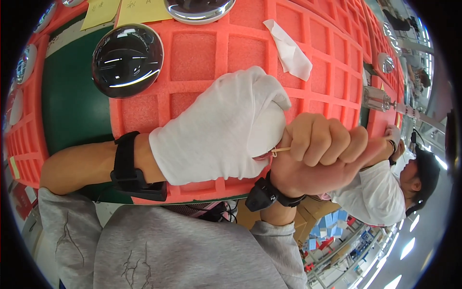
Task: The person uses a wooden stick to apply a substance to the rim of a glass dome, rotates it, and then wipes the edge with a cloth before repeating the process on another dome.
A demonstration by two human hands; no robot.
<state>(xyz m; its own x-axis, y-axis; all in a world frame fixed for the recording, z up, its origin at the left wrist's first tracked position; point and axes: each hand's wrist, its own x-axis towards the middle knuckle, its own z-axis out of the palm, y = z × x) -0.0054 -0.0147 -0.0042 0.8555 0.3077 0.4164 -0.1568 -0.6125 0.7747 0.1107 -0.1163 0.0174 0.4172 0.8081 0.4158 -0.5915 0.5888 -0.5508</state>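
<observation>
My left hand [216,127], in a white cloth glove, is closed around a smooth white rounded piece [270,127]. Its fingers curl over the far edge, and the glove hides much of the piece. A small reddish patch shows at its lower edge. Beside it, my bare right hand [323,149] is curled closed on a thin pale stick [282,150]. The tip of the stick reaches the piece's lower right edge; whether it touches cannot be told. Both hands are above a red foam tray [194,55] divided into square compartments.
A glossy black dome with a pale rim [127,60] sits at the tray's left, and another black dome [199,8] at the far edge. Yellow paper notes [144,12] and a crumpled white tissue [291,53] lie nearby. At right, a co-worker [380,192] works beside a clear bottle [377,98].
</observation>
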